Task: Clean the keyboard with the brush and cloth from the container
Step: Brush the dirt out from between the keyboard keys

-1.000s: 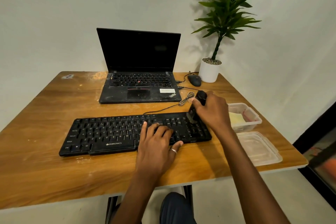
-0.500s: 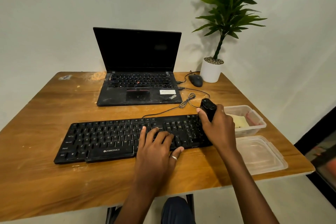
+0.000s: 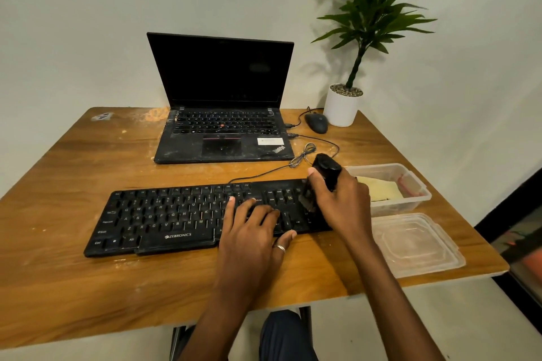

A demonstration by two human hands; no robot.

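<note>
The keyboard lies across the middle of the tabletop toward its near edge, with the brush bristles-down on the right-end keys. Fingers of the right hand are curled round the brush handle; fingers of the left hand are straight, pressing flat on the keys just beside. The container, open with the yellow cloth inside, sits at the right edge, its lid just nearer.
</note>
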